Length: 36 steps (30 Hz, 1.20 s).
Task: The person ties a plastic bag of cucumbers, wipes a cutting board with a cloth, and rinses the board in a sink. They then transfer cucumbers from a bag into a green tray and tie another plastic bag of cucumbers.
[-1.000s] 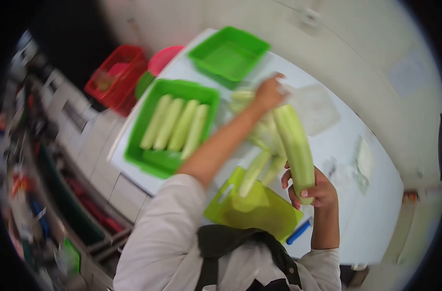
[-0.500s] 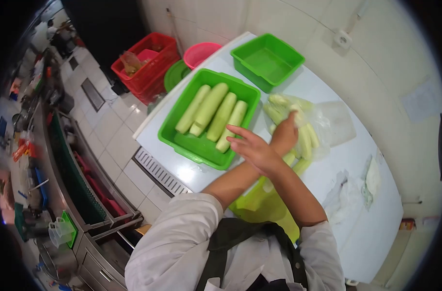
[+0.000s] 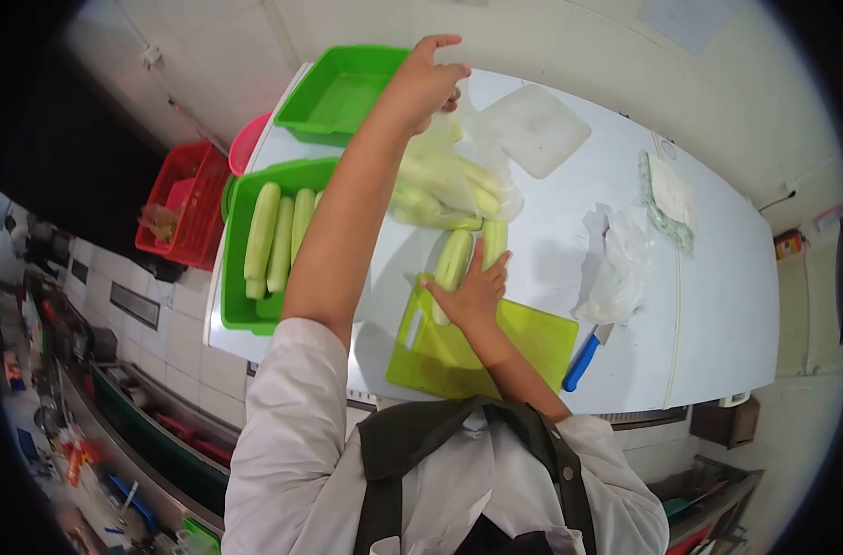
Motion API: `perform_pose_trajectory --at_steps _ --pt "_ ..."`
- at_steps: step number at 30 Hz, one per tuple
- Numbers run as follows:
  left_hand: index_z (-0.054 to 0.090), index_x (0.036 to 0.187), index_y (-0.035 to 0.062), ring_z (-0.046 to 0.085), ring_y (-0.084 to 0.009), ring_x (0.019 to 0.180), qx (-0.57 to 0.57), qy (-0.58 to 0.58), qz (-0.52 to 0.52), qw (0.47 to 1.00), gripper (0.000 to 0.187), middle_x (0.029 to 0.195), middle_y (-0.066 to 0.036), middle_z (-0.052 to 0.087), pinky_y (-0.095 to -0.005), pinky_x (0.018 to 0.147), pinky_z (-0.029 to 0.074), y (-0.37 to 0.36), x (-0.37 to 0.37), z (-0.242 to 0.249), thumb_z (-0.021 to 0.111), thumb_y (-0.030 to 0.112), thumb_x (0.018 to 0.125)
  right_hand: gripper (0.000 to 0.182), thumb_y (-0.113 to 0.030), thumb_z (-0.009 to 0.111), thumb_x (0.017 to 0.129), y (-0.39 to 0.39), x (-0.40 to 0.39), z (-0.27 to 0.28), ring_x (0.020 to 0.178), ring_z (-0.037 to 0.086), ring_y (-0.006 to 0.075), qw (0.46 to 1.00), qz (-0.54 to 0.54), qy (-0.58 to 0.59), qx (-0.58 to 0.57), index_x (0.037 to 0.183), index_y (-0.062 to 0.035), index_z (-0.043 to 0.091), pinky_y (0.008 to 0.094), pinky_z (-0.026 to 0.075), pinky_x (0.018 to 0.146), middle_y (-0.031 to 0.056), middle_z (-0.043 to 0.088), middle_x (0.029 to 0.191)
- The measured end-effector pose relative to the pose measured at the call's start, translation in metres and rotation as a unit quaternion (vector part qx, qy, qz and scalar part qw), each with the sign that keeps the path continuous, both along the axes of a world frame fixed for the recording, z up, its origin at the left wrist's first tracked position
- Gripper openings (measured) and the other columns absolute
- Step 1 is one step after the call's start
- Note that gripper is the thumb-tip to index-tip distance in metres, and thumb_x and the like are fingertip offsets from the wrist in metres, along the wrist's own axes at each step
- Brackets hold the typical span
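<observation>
My left hand [image 3: 429, 85] is raised at the far side of the table, its index finger stretched out and the other fingers curled at the top of a clear plastic bag [image 3: 454, 171]. Pale green peeled cucumbers show through the bag, which rests on the table below. Spread wide, my right hand [image 3: 477, 294] lies over two loose peeled cucumbers, a near one [image 3: 454, 259] and another [image 3: 495, 239] beside it. Its thumb and index finger straddle the near one. Under this hand is a yellow-green cutting board [image 3: 533, 338]. Several peeled cucumbers [image 3: 262, 231] lie in a green tub [image 3: 241, 314], partly hidden by my left forearm.
A blue-handled knife [image 3: 583, 361] lies right of the board. Farther right are a crumpled plastic bag [image 3: 620, 268] and a folded cloth-like packet [image 3: 669, 196]. At the back stand a second green tub [image 3: 334, 88] and a translucent flat lid or sheet [image 3: 535, 129]. Red crates [image 3: 176, 217] stand on the floor.
My arms have uncrossed. My left hand has gone up and away with the bag's top, and my right hand has moved from beside the tub onto the loose cucumbers. The view has turned right.
</observation>
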<state>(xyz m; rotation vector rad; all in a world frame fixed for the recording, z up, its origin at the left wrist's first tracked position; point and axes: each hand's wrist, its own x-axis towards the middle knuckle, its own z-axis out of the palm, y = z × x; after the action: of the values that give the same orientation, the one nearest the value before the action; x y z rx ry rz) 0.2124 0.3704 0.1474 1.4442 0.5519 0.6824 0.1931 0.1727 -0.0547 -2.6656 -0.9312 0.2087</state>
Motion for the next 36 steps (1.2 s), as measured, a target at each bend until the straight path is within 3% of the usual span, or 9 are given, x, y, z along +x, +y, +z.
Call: perform_pose_trajectory --at_steps 6,12,16,19,24,26,29,33,36 --pt "0.038 0.128 0.0064 0.031 -0.0053 0.053 0.003 0.064 -0.091 0.994 0.05 0.102 -0.012 0.05 -0.0199 0.049 0.031 0.009 -0.034 0.013 0.054 0.007 0.08 0.118 -0.021 0.079 0.05 -0.003 0.043 0.006 0.115 0.035 0.0428 0.988 -0.031 0.151 -0.008 0.14 -0.0116 0.003 0.0506 0.036 0.091 0.0282 0.027 0.129" --pt "0.032 0.132 0.0048 0.031 -0.0049 0.052 0.032 0.078 -0.124 0.989 0.054 0.102 -0.012 0.053 -0.0197 0.048 0.029 0.018 -0.04 0.01 0.054 0.011 0.083 0.1 -0.017 0.075 0.05 -0.027 0.094 -0.007 0.103 0.051 0.0344 0.976 0.01 0.213 0.048 0.133 0.0014 0.022 0.0379 0.042 0.087 0.0215 0.05 0.108" --pt "0.028 0.135 0.0062 0.032 -0.0051 0.05 0.07 0.1 -0.15 0.981 0.057 0.097 -0.009 0.059 -0.0201 0.046 0.028 0.025 -0.054 0.015 0.053 0.011 0.085 0.079 -0.014 0.073 0.047 -0.077 0.126 0.072 0.095 0.055 0.0228 0.88 0.177 0.407 0.167 0.119 0.0028 0.046 0.0329 0.044 0.085 0.0139 0.056 0.107" --pt "0.027 0.136 0.0076 0.031 -0.0046 0.049 0.085 0.114 -0.194 0.971 0.057 0.095 -0.008 0.061 -0.0199 0.045 0.027 0.018 -0.059 0.016 0.051 0.009 0.085 0.08 -0.012 0.071 0.046 -0.05 0.135 0.135 0.094 0.054 0.0201 0.8 0.247 0.511 0.194 0.12 0.0035 0.047 0.0317 0.043 0.084 0.0124 0.057 0.107" --pt "0.027 0.136 0.0082 0.03 -0.0032 0.048 0.077 0.073 -0.221 0.969 0.056 0.096 -0.01 0.06 -0.0193 0.044 0.027 0.014 -0.064 0.025 0.05 0.007 0.085 0.077 -0.018 0.07 0.052 0.099 0.145 0.137 0.096 0.055 0.0225 0.866 0.344 0.362 -0.01 0.123 -0.0009 0.047 0.0329 0.047 0.081 0.0139 0.057 0.107" --pt "0.028 0.135 0.008 0.028 -0.0032 0.048 0.073 0.064 -0.193 0.976 0.056 0.1 -0.014 0.058 -0.0188 0.044 0.027 0.016 -0.065 0.028 0.05 0.005 0.084 0.072 -0.029 0.072 0.058 0.134 0.131 0.124 0.102 0.054 0.0245 0.872 0.383 0.306 0.009 0.12 -0.0015 0.049 0.0339 0.043 0.087 0.016 0.057 0.109" --pt "0.029 0.134 0.0077 0.027 -0.0036 0.048 0.018 0.012 -0.112 0.994 0.055 0.107 -0.019 0.054 -0.0188 0.046 0.028 0.032 -0.071 0.024 0.049 0.003 0.083 0.063 -0.048 0.067 0.066 0.157 0.151 0.063 0.099 0.056 0.0275 0.897 0.363 0.16 0.194 0.107 -0.0011 0.058 0.036 0.041 0.088 0.0187 0.059 0.105" --pt "0.03 0.134 0.0076 0.028 -0.0042 0.05 -0.04 -0.051 -0.026 0.998 0.055 0.112 -0.02 0.051 -0.0195 0.049 0.031 0.051 -0.074 0.023 0.047 -0.002 0.082 0.056 -0.053 0.047 0.082 0.087 0.182 0.11 0.082 0.055 0.0317 0.851 0.5 -0.164 0.012 0.074 0.0004 0.062 0.0391 0.04 0.093 0.0183 0.059 0.079" --pt "0.029 0.134 0.0082 0.03 -0.0047 0.052 -0.099 -0.082 0.022 0.991 0.056 0.111 -0.02 0.051 -0.0202 0.049 0.033 0.057 -0.065 0.024 0.044 -0.004 0.082 0.043 -0.042 0.059 0.077 0.034 0.189 0.168 0.074 0.055 0.0298 0.762 0.623 -0.161 -0.073 0.066 -0.0007 0.06 0.0425 0.039 0.094 0.0129 0.056 0.067"
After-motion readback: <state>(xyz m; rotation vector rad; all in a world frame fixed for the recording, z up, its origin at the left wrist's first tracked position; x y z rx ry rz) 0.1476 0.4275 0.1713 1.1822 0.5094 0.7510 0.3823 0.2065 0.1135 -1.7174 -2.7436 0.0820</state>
